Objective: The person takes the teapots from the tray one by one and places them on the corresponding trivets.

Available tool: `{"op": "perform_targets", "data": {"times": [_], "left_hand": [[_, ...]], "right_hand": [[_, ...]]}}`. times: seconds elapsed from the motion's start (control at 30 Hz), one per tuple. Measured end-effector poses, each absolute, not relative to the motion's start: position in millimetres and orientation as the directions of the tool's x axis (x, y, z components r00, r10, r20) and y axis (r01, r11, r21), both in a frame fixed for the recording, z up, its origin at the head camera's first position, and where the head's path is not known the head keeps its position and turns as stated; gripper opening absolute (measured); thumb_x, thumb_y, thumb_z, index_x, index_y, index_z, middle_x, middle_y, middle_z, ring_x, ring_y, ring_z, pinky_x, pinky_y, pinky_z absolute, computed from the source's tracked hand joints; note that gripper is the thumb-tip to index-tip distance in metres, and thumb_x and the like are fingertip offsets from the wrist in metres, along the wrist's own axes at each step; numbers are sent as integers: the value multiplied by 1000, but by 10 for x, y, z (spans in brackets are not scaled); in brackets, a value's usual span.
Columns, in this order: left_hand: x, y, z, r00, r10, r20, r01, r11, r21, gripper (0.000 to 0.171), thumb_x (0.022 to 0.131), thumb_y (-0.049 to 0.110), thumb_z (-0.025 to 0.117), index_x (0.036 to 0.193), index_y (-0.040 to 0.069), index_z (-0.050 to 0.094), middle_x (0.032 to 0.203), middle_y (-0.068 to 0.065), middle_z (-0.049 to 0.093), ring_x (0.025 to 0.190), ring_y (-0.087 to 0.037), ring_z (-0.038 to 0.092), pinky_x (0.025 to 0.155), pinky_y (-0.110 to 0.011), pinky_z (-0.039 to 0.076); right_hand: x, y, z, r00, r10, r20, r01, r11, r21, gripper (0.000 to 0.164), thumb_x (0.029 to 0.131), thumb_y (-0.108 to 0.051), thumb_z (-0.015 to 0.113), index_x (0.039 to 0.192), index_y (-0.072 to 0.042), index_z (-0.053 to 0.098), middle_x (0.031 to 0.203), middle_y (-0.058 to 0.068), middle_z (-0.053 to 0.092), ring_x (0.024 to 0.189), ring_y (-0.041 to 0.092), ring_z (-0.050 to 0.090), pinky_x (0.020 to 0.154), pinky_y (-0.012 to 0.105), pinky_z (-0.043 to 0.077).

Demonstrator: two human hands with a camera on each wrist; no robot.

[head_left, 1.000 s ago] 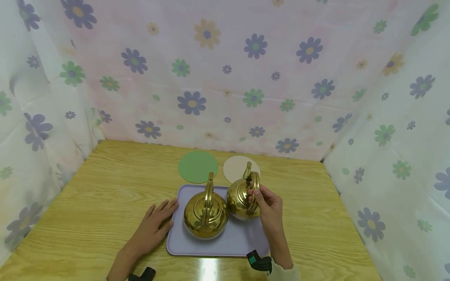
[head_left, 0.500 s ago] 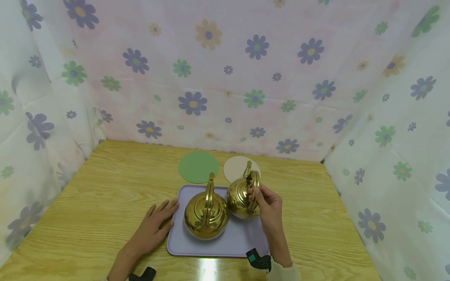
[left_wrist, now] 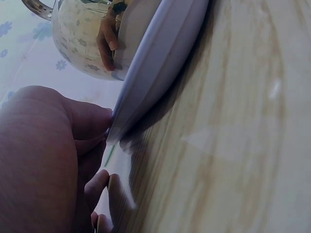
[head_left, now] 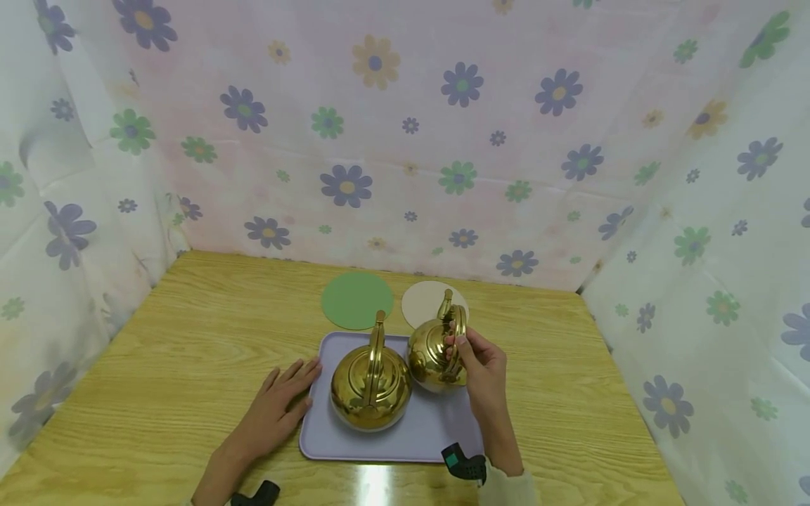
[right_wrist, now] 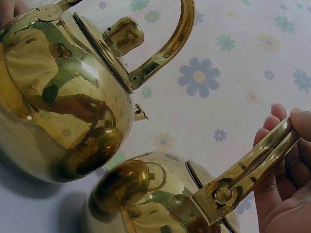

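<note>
A small gold kettle (head_left: 426, 360) with an arched handle is at the tray's upper right. My right hand (head_left: 487, 369) grips its handle, fingers wrapped under and thumb on top, seen also in the right wrist view. Whether its base touches the tray cannot be told. A larger gold kettle (head_left: 351, 392) stands on the lilac tray (head_left: 405, 444), left of the small one, handle upright. Beside the tray's left edge, my left hand (head_left: 273, 406) lies with fingers extended; in the left wrist view, a digit (left_wrist: 92, 116) touches the rim.
Behind the tray lie a green round mat (head_left: 356, 301) and a cream round mat (head_left: 419, 302), the small kettle's spout overlapping the latter in view. A wooden table (head_left: 215, 330) carries everything. Flower-patterned cloth (head_left: 405, 154) surrounds it at the back and both sides.
The small kettle and my right hand have shifted very slightly toward the back. My left hand, the tray and the larger kettle stay put.
</note>
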State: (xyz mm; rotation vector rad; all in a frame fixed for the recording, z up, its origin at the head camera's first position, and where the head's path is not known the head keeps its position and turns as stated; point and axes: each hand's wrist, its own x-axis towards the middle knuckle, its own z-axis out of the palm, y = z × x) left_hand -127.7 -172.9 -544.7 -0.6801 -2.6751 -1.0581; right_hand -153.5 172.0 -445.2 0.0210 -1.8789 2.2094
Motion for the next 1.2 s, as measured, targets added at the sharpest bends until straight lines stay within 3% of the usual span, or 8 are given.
{"op": "perform_targets", "data": {"times": [0.23,0.47,0.6,0.73,0.9,1.2], "left_hand": [[-1261,-1713,-5423,-865,347,363,501,636,586,48,99,15,63,146,6,56,153,-10,51,141,-47,42,119,-60,18],[-1259,-1721,-5434,-870,350,349,494,639,589,49,100,16,62,147,5,55,154,-11,50,143,-47,40,124,-52,11],[-1263,-1731,-5451,-875,350,336,485,644,592,49,101,16,61,147,5,54,155,-10,49,143,-47,39,125,-49,9],[-1259,-1727,-5448,-878,350,327,479,641,600,49,101,17,61,148,6,54,155,-10,49,144,-46,39,124,-54,11],[-1255,-1712,-5433,-876,350,332,482,632,606,49,100,16,62,148,6,54,155,-11,49,143,-47,39,120,-61,16],[-1278,-1739,-5450,-881,351,318,473,635,611,49,102,17,60,149,6,53,156,-11,48,144,-48,38,123,-55,11]], "right_hand": [[-1565,1719,-4407,-974,162,157,-179,-136,-974,30,102,1,55,124,20,61,96,12,76,86,13,69,80,22,58],[-1592,1723,-4388,-974,166,157,-175,-97,-980,28,102,1,54,114,26,61,122,30,68,110,15,68,86,21,57],[-1615,1729,-4378,-974,168,150,-167,-93,-981,28,103,1,55,117,24,61,113,24,72,98,15,70,82,21,57],[-1630,1735,-4370,-975,162,152,-170,-103,-980,30,102,-1,56,120,23,61,99,8,76,83,9,67,78,21,58],[-1646,1729,-4363,-973,162,163,-184,-124,-975,31,102,0,56,120,25,60,93,2,76,87,8,68,77,20,58],[-1676,1688,-4337,-972,167,168,-191,-132,-973,30,102,0,56,120,24,60,86,-4,74,86,7,68,76,19,57]]}}
